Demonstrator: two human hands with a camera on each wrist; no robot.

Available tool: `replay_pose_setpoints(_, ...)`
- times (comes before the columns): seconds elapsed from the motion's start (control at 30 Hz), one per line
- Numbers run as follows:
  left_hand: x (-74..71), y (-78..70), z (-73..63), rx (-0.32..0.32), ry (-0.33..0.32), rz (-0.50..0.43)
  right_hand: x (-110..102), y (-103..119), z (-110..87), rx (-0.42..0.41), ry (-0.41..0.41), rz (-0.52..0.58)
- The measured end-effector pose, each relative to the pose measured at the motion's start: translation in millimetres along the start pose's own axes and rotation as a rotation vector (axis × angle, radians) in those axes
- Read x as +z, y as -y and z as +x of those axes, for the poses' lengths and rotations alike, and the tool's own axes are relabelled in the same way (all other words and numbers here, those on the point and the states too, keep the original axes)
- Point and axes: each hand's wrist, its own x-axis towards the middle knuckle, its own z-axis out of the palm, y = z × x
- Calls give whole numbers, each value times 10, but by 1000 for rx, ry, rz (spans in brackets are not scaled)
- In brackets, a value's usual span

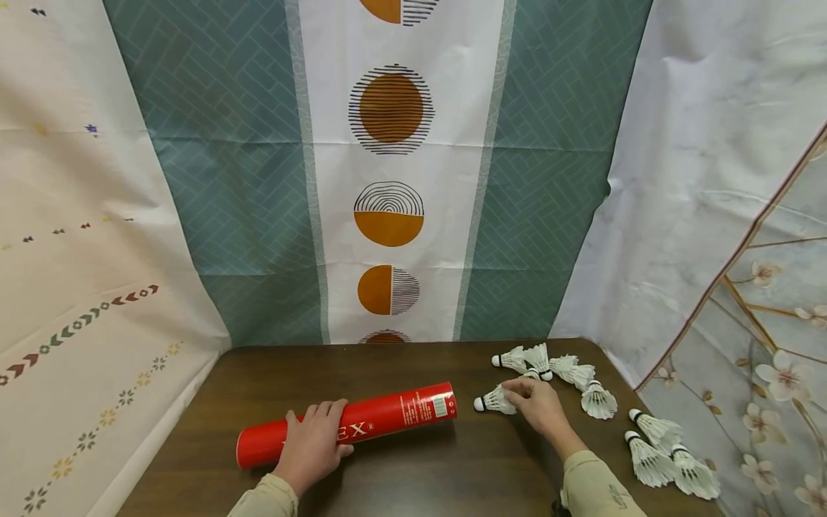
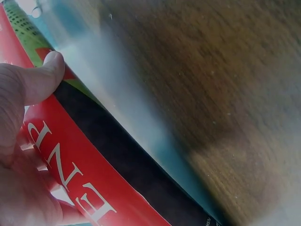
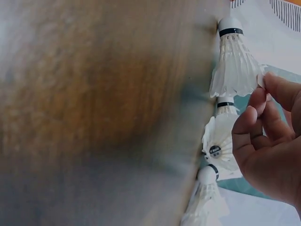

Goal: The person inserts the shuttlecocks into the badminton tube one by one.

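A long red shuttlecock tube (image 1: 400,415) lies slantwise on the table, its right end farther back. My left hand (image 1: 312,439) grips it left of its middle. In the left wrist view the thumb lies along the tube's black stripe (image 2: 117,141), and the other fingers are partly hidden behind the tube. To the right of the tube, my right hand (image 1: 538,408) pinches a white shuttlecock (image 1: 494,401) at the edge of its feather skirt. Its cork points left, toward the tube's right end. The right wrist view shows thumb and forefinger on the feathers (image 3: 237,70).
Behind the right hand, several shuttlecocks (image 1: 565,368) lie in a loose cluster near the table's back right corner. Three more shuttlecocks (image 1: 649,459) lie at the right edge. The dark brown table (image 1: 388,477) is bordered by patterned cloth hangings (image 1: 258,215) at the back and sides.
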Motion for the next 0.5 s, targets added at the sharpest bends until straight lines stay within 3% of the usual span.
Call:
replay_pose_setpoints(0.33, -44, -41, -34, 7, -13, -39, 14, -59, -50, -40, 17, -61)
replay_pose_setpoints(0.5, -94, -60, -34, -6, -60, -62, 0, -40, -77, -31, 13, -37)
